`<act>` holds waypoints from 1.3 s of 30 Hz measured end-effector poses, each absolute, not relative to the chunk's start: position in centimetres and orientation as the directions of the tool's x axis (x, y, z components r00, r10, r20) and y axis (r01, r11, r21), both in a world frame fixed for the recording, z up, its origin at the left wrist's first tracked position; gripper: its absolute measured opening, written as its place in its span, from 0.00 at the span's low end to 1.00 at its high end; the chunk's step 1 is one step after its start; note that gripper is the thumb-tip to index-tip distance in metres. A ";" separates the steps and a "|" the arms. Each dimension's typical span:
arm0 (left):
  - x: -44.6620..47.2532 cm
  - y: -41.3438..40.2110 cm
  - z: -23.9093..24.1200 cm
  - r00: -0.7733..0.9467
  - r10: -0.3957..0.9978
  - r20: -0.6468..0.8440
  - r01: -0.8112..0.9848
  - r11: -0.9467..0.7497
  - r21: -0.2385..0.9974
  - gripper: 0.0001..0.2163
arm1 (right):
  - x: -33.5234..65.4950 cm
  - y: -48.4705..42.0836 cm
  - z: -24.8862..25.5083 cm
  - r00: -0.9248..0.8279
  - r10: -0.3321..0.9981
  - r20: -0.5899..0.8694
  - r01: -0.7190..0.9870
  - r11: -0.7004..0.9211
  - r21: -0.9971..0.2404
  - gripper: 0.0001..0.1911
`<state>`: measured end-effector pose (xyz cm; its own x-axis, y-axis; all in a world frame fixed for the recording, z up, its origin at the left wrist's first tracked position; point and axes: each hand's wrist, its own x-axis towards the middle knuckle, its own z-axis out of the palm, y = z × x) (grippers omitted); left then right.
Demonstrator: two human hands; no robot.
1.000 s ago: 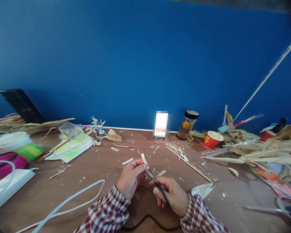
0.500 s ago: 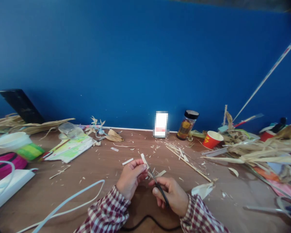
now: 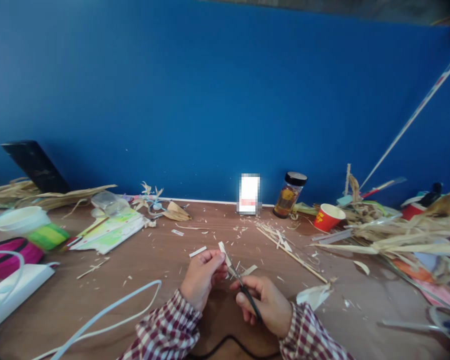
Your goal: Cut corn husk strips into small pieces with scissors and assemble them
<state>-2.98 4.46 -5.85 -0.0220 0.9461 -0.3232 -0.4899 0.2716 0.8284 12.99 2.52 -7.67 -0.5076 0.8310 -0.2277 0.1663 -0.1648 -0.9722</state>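
Note:
Between the thumb and fingers of my left hand is a small pale strip, its end pointing up and away. My right hand is closed round the dark handles of a pair of scissors. The scissor blades reach up and left to the strip, close to my left fingertips. Whether the blades touch the strip I cannot tell. A white strip lies on the table just beyond my left hand, and small pale scraps lie under and beyond the blades.
Along the blue wall stand a dark-lidded jar and a red paper cup. Dried husks heap up at right, near a thin stick. A painted sheet, white power strip and pale cable lie at left.
Both hands keep nearly the same place and hold. The whole view has shifted slightly; the strip and scissors show hardly any movement.

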 end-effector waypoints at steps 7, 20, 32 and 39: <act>-2.5 4.1 -5.6 -0.011 0.941 -0.338 -0.476 0.292 0.830 0.12 | 13.2 2.5 -8.0 -0.505 0.835 -0.217 0.161 -0.155 -0.975 0.18; -2.5 4.1 -5.6 -0.013 0.940 -0.341 -0.481 0.293 0.826 0.12 | 13.0 2.6 -8.4 -0.503 0.840 -0.206 0.143 -0.154 -0.978 0.20; -2.5 4.2 -5.7 -0.017 0.937 -0.348 -0.485 0.297 0.823 0.12 | 12.9 2.5 -8.3 -0.493 0.844 -0.211 0.149 -0.156 -0.976 0.18; -2.9 4.4 -5.7 -0.048 0.929 -0.367 -0.508 0.294 0.810 0.11 | 12.9 2.4 -8.3 -0.486 0.845 -0.222 0.160 -0.164 -0.973 0.16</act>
